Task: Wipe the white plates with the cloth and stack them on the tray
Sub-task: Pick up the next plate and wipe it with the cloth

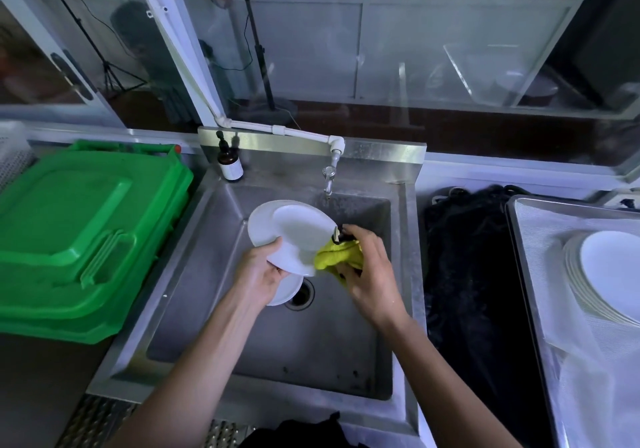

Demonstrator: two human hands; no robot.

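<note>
Over a steel sink (pixel 194 292), the person's left hand (pixel 258 276) holds a white plate (pixel 298 236) tilted above the basin, its fingers clamped on the near left edge of the rim, thumb on top. The right hand (pixel 372 278) has its fingers closed around a bunched yellow-green cloth (pixel 337 256), which presses against the plate's right edge; a small dark item sits in that grip too, but what it is cannot be told. More white plates lie in the sink: one (pixel 259 226) shows behind and to the left of the held plate, and another (pixel 287 290) peeks out below the left hand, just beside the drain (pixel 304 297). The tap (pixel 329 177) hangs near the far rim of the held plate, leaving only a little room above it. The near half of the basin is bare steel and open. To the right, past the sink wall and a dark mat (pixel 474 274), a tray (pixel 519 257) lined with white cloth carries a stack of white plates (pixel 602 278) toward its far side; the tray's near part is free. On the left, a green plastic lid (pixel 79 236) sits close against the sink's left edge. A brown pump bottle (pixel 229 165) stands at the sink's back left corner.
</note>
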